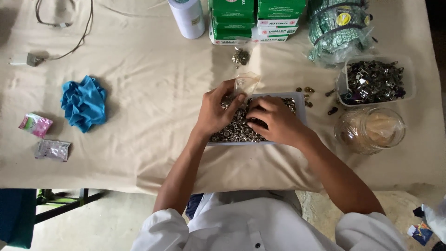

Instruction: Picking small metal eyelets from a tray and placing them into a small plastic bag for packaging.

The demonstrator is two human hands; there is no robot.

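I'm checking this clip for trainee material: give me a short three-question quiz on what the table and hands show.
1. True or false: both hands are over the tray of small metal rings.
2. What does the left hand pinch? A) blue cloth B) small clear bag C) white charger
3. What stands just right of the right hand?

Key:
1. True.
2. B, the small clear bag.
3. A clear jar, below a clear tub of metal parts.
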